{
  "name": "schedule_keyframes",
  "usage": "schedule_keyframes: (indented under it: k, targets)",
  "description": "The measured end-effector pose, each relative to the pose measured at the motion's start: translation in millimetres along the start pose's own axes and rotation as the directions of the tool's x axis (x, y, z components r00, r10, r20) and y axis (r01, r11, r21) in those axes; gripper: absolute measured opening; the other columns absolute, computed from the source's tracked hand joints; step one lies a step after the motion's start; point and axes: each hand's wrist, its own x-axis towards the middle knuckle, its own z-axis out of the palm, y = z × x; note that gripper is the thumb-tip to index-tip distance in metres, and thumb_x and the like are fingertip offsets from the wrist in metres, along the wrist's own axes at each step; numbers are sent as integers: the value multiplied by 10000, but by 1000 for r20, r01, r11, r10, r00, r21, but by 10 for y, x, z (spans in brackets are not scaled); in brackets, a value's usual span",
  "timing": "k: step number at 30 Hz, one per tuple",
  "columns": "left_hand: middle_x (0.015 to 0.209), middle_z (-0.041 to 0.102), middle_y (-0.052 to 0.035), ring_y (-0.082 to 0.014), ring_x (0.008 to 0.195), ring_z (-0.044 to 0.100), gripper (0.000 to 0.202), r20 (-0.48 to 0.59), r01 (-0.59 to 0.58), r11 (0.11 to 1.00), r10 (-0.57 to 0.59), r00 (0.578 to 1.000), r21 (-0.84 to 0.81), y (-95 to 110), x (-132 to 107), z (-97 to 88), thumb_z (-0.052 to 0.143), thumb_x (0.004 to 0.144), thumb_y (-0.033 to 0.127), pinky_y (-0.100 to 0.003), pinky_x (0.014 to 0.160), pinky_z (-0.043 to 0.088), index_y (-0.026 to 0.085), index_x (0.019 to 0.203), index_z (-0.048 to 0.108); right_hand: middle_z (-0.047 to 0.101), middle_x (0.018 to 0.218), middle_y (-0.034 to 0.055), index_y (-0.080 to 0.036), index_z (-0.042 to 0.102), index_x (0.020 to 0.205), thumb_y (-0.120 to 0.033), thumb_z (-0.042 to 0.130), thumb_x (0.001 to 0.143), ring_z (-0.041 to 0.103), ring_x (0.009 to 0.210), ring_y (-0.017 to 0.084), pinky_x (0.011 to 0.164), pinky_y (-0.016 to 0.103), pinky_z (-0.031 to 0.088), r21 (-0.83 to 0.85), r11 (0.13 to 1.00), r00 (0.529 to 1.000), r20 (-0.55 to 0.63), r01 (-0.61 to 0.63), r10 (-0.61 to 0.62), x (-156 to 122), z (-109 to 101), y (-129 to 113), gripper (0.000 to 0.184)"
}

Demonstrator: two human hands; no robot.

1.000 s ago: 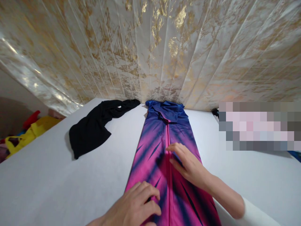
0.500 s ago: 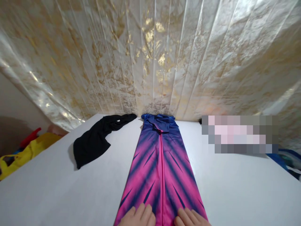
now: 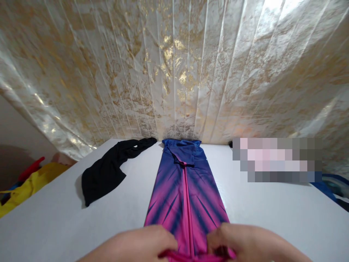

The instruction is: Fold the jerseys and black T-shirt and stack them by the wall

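A long, narrow folded sports shirt, pink fading to navy blue, stretches away from me across the middle of the white table. A pink strip runs down its centre, and its dark blue far end is bunched with a flap folded over. Both hands hold its near edge at the bottom of the view, where the pink fabric is lifted and gathered. My left hand is closed on the left part of that edge. My right hand is closed on the right part. Most fingertips are hidden under the hands or in the cloth.
A black garment lies at the back left of the white table. Yellow cloth and something red show beyond the left edge. A blurred-out item sits at the back right, near blue fabric. A shiny gold-and-white curtain hangs behind.
My hands went from lying on the shirt with fingers forward to gripping its near edge, which is now raised and gathered. The view has tilted slightly upward.
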Motion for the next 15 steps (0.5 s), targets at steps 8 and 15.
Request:
schedule_keyframes:
  k: [8, 15]
  targets:
    - [673, 576, 40, -115, 622, 511, 190, -27, 177, 981, -180, 983, -84, -794, 1027, -1082, 499, 781, 213, -179, 536, 366, 148, 845, 666, 586, 697, -27, -104, 662, 974, -129, 344, 853, 518, 618, 84, 564, 183, 388, 204, 953, 932, -240, -225, 272, 576, -1107, 692, 341]
    - [854, 696, 3, -170, 776, 606, 191, -210, 232, 973, -226, 951, 3, -961, 993, -1017, 557, 768, 247, -216, 644, 397, 208, 902, 686, 692, 826, -3, -222, 639, 1068, -77, 569, 674, 623, 718, 164, 619, 233, 422, -94, 939, 883, -382, -332, 274, 634, -942, 843, 426]
